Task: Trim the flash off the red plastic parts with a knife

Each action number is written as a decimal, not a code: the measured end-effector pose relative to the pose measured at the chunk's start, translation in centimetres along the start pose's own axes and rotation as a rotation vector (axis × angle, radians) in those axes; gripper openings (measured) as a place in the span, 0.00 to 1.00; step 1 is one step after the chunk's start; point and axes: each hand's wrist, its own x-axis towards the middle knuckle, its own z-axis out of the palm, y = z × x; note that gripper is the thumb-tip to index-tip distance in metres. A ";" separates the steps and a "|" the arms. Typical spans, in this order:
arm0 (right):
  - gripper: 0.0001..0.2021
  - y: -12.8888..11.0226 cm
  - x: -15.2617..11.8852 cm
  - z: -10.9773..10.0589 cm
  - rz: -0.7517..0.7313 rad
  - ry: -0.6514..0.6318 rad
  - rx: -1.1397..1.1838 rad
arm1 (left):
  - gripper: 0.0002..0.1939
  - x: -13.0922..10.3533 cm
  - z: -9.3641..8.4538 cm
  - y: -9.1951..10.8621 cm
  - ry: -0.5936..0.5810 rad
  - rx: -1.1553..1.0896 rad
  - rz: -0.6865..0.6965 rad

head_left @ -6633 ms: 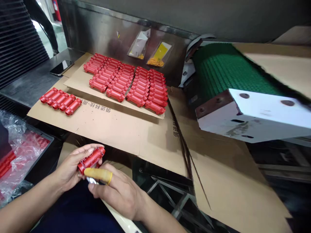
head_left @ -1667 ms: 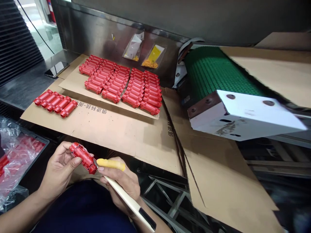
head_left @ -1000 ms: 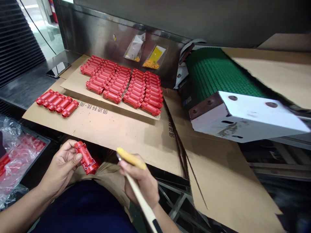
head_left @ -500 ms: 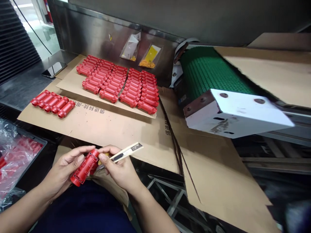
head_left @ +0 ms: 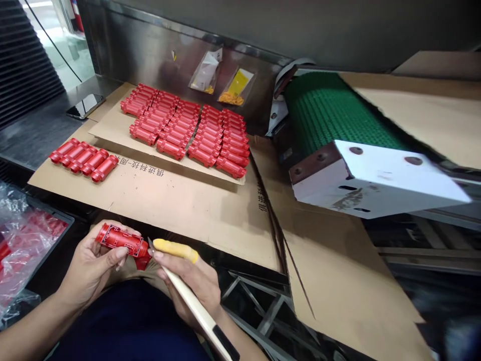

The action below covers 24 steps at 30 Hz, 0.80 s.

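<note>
My left hand is closed around a red cylindrical plastic part, which lies nearly level with a dark outlined panel facing up. A slim craft knife with a cream handle is gripped in my right hand. The knife's blade tip is at the right end of the part; whether it touches cannot be made out. A yellow finger cot covers my right index finger. Below the part's right end another red piece shows, partly hidden.
Several similar red parts stand in rows on a cardboard sheet, with a short row at left. Behind are two small bags and a phone. A green conveyor belt is right; a plastic-lined crate is left.
The red part has turned from steeply slanted to nearly level. The knife has swung round, its handle now pointing down toward me and its blade at the part's end.
</note>
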 end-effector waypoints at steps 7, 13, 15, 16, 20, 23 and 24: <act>0.22 0.6 -0.3 1.1 -0.065 0.018 0.009 | 0.18 -0.4 0.3 0.2 0.006 0.004 0.033; 0.22 0.3 -0.1 1.0 -0.038 0.014 -0.005 | 0.16 -0.3 0.4 0.1 0.003 -0.010 0.052; 0.21 0.1 -0.2 1.0 -0.022 0.021 0.007 | 0.16 -0.3 0.5 -0.1 0.015 -0.006 0.078; 0.20 0.0 -0.2 1.1 -0.011 0.021 0.012 | 0.16 -0.4 0.5 -0.1 0.021 -0.002 0.089; 0.14 0.2 -0.3 1.1 0.073 -0.016 0.029 | 0.15 -0.7 0.3 -0.5 0.019 0.016 0.102; 0.14 0.7 -0.1 0.9 0.015 -0.064 0.005 | 0.16 -0.5 0.5 -0.5 0.014 0.015 0.060; 0.15 0.8 0.0 0.7 -0.048 -0.077 -0.040 | 0.16 -0.4 0.6 -0.4 0.008 0.004 0.029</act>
